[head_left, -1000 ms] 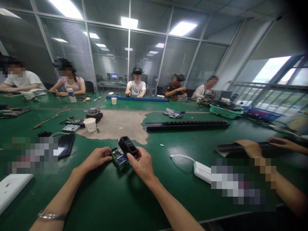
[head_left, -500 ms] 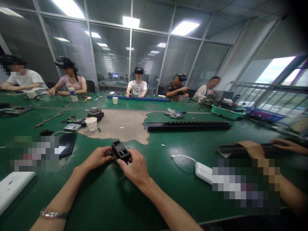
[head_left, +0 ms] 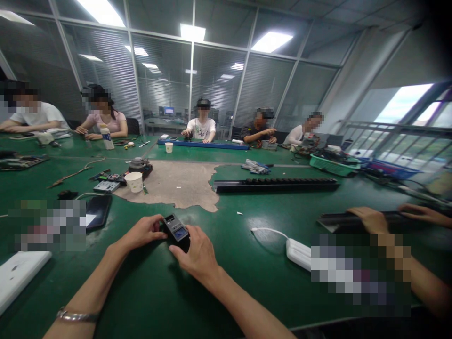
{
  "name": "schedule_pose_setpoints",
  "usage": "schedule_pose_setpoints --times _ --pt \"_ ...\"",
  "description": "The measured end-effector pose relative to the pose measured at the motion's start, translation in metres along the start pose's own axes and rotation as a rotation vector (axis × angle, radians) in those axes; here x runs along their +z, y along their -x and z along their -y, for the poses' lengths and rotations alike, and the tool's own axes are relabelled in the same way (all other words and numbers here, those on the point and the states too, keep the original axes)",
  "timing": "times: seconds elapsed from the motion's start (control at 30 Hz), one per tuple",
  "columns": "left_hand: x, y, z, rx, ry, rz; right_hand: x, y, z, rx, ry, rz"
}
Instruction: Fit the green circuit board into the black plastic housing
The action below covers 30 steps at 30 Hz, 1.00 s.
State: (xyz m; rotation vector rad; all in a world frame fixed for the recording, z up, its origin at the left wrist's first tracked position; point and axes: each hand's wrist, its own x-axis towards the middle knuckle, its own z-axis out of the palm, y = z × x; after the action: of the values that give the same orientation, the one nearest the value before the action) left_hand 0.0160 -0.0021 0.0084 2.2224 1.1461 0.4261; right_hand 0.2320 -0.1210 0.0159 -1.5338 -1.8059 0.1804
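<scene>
A small black box-shaped device point(head_left: 177, 230) with a grey top face and a bluish window is tilted above the green table point(head_left: 247, 282). My left hand point(head_left: 150, 229) has its fingers closed at the device's upper left end. On the other side, my right hand point(head_left: 198, 249) grips its right edge between thumb and fingers. The device's underside is hidden. Beyond it lies a brown, ragged-edged sheet point(head_left: 176, 181), with a paper cup point(head_left: 134, 181) at its left.
A long black strip point(head_left: 275, 185) lies ahead on the right. Nearer are a white power strip point(head_left: 298, 253) and another person's hands point(head_left: 370, 219) on a black rail. A phone point(head_left: 99, 212) lies left. Several people sit across the table.
The device has turned a little between my hands, so its top face shows flatter with a bluish window. The person opposite has raised one hand.
</scene>
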Motion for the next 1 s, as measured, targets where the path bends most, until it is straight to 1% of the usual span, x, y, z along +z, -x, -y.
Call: schedule_pose_setpoints --times 0.3,0.43,0.53,0.6,0.7,0.87,1.0 --pt "0.001 0.000 -0.004 0.022 -0.007 -0.014 -0.003 -0.005 0.003 -0.028 -0.107 -0.035" --pt "0.000 0.002 -0.007 0.035 -0.001 -0.024 -0.009 -0.010 0.007 -0.057 -0.209 -0.087" --pt "-0.001 0.002 -0.009 0.029 -0.005 -0.018 -0.015 -0.016 0.005 -0.041 -0.263 -0.147" --pt "-0.002 0.002 -0.010 0.018 -0.018 -0.016 -0.018 -0.022 -0.002 -0.011 -0.272 -0.186" --pt "-0.002 0.001 -0.010 0.006 -0.028 -0.010 -0.018 -0.028 -0.019 0.045 -0.247 -0.219" --pt "-0.002 0.000 -0.010 -0.013 -0.023 -0.002 -0.012 -0.031 -0.046 0.106 -0.124 -0.184" --pt "-0.002 0.000 -0.010 -0.008 -0.024 -0.010 -0.008 -0.031 -0.054 0.140 -0.075 -0.152"
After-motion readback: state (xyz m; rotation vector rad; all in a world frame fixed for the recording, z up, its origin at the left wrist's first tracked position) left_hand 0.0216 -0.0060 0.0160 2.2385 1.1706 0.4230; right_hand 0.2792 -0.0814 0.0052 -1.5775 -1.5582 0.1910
